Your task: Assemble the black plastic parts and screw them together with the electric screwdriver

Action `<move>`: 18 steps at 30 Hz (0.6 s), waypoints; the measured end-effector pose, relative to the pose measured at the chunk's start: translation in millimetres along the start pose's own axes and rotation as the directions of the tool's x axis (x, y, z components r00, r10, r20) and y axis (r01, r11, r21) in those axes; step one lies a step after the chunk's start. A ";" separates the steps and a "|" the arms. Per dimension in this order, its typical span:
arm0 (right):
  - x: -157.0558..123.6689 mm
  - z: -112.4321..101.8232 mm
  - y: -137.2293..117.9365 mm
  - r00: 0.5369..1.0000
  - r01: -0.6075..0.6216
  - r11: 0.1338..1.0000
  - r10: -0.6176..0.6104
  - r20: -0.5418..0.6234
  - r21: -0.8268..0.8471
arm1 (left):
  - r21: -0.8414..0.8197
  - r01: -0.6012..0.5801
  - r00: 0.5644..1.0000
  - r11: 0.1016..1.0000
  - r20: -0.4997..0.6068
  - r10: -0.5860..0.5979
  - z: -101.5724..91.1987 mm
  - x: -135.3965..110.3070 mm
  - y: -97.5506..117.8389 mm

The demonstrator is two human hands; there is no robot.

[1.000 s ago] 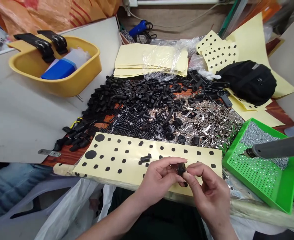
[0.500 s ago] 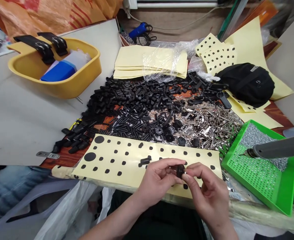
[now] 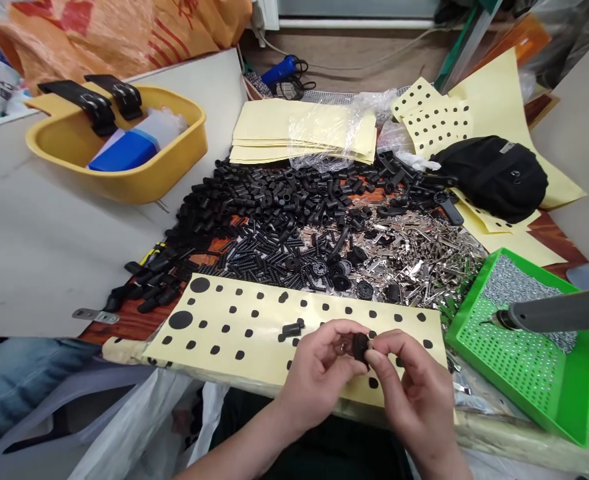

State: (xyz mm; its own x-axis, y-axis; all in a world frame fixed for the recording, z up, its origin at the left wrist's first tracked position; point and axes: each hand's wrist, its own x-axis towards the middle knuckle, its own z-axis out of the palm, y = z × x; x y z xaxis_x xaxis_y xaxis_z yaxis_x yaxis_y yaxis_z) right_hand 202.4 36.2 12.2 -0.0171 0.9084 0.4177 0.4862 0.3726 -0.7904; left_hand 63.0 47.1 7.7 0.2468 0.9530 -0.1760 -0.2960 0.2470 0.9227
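Between my two hands, above the yellow dotted sheet, is a small round black plastic part. My left hand pinches it from the left with thumb and fingers. From the other side, the thumb and fingertips of my right hand close on the same part; any smaller piece at the fingertips is too small to make out. A short black cylindrical piece lies on the sheet left of my hands.
Behind the sheet spread heaps of black tubes, black ridged strips and shiny metal clips. At right, a grey pen-shaped tool points over a green tray of small metal bits. A yellow bin hangs upper left.
The view has shifted slightly, so the scene sits a little lower. Both hands stay on the round black part, which now shows its flat side more.
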 end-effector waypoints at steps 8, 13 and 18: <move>-0.3 -0.6 -3.5 0.999 -0.020 0.998 0.022 -0.033 0.059 | 0.026 -0.010 1.000 1.000 -0.016 0.010 3.0 -3.4 4.2; -0.9 -1.5 -3.0 0.999 0.008 1.000 -0.007 -0.037 0.023 | 0.104 -0.061 0.997 0.993 -0.029 0.065 2.1 -4.7 2.1; 0.4 2.5 1.1 0.993 -0.111 0.983 0.114 -0.013 0.147 | 0.133 -0.092 0.995 0.987 -0.038 0.097 2.7 -4.5 2.3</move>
State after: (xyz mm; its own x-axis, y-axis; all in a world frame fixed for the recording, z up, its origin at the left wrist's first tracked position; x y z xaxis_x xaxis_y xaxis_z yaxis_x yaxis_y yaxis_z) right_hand 200.7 37.4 10.4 0.0503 0.9424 0.3308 0.3514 0.2933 -0.8891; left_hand 63.8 42.9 11.5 0.1818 0.9784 -0.0981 -0.1923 0.1332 0.9722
